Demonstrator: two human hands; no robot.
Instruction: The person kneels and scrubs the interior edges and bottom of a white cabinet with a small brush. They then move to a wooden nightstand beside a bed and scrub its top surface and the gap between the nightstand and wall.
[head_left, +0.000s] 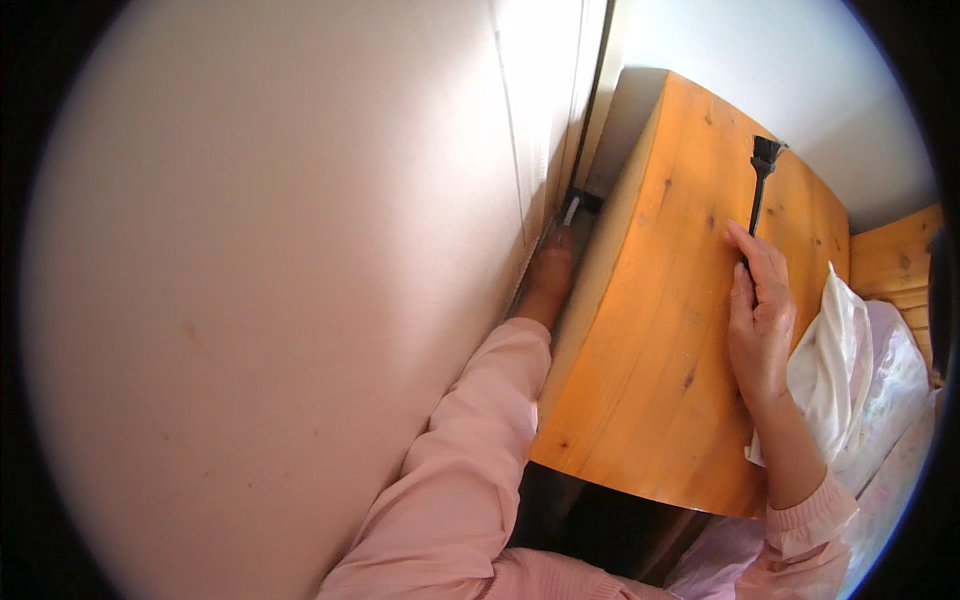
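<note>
Reaching my left hand [550, 272] into the wall gap, its fingers hidden, I press my flat-open right hand [760, 320] on the light, stiff black brush [762, 180], best gripped mid-handle.

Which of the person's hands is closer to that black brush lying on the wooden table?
Right. The right hand rests on the black brush on the wooden table; the left hand is down in the gap beside the table, apart from it.
</note>
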